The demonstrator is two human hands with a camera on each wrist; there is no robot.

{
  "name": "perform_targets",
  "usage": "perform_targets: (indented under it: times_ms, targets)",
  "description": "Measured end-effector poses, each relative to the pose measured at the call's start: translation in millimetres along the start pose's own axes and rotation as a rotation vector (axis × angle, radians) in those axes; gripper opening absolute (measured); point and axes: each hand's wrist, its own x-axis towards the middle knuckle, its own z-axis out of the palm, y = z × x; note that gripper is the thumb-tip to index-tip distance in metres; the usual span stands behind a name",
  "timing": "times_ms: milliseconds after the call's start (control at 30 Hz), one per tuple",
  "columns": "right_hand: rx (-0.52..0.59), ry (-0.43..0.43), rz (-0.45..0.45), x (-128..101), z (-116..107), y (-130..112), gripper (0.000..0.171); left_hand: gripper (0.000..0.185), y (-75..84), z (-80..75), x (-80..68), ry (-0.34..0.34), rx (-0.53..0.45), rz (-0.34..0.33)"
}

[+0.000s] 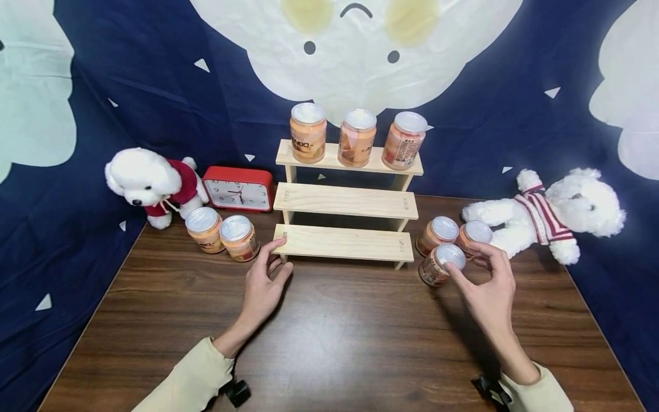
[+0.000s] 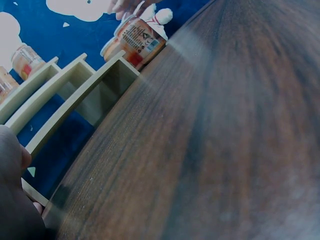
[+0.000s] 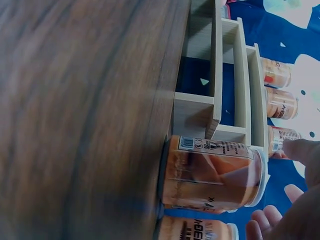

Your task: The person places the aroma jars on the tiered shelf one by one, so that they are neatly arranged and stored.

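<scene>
Three jars stand grouped just off the right end of the wooden step shelf (image 1: 344,243), and the nearest jar (image 1: 441,264), the one closest to the person, sits directly under the fingertips of the right hand (image 1: 489,286). That hand arches over the jar's silver lid with its fingers spread and curved downward; the fingertips look to be at the lid's rim, but the head view does not show whether they already pinch it, and the right wrist view shows only the jar's side with fingers beside the lid end. The jar stands upright on the table (image 1: 329,332), its long axis vertical, so it lies below and slightly ahead of the palm, toward the shelf. Two more jars (image 1: 458,232) stand just behind it, farther from the person, with the striped plush dog (image 1: 556,217) lying beyond them, away from the shelf. The left hand (image 1: 265,286) rests at the opposite, left end of the shelf, its fingers relaxed and straight, the index fingertip touching the front corner of the lowest step; it holds nothing. It lies well apart from the jar, so the right hand is plainly the nearer one. A pair of jars (image 1: 222,232) stands just left of the shelf, and three jars (image 1: 357,137) line its top step.
</scene>
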Motion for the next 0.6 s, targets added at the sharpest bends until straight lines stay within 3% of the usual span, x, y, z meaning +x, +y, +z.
perform_targets:
  times_ms: [67, 133, 300, 367, 467, 600]
  targets:
    - [-0.006, -0.02, 0.013, -1.2, 0.1, 11.7, 0.06, 0.06, 2.9, 0.0, -0.2, 0.001, 0.026, -0.007]
    - [-0.002, -0.042, 0.028, -2.1, 1.0, 17.0, 0.059, 0.06, 17.5, 0.2, -0.8, -0.004, 0.028, -0.035]
    - [0.023, -0.095, 0.107, -3.4, 3.3, 18.1, 0.057, 0.058, 30.1, 0.8, -1.7, 0.0, 0.035, -0.018]
    - [0.034, -0.115, 0.133, -3.7, 3.4, 20.8, 0.057, 0.057, 27.6, 1.2, -1.7, 0.012, 0.036, 0.011]
    - [0.046, -0.143, 0.142, -5.0, 2.7, 27.5, 0.058, 0.057, 37.6, 1.9, -2.5, 0.017, 0.03, 0.005]
    - [0.062, -0.168, 0.135, -7.4, 4.2, 32.3, 0.061, 0.057, 32.4, 1.1, -2.2, 0.002, 0.032, -0.008]
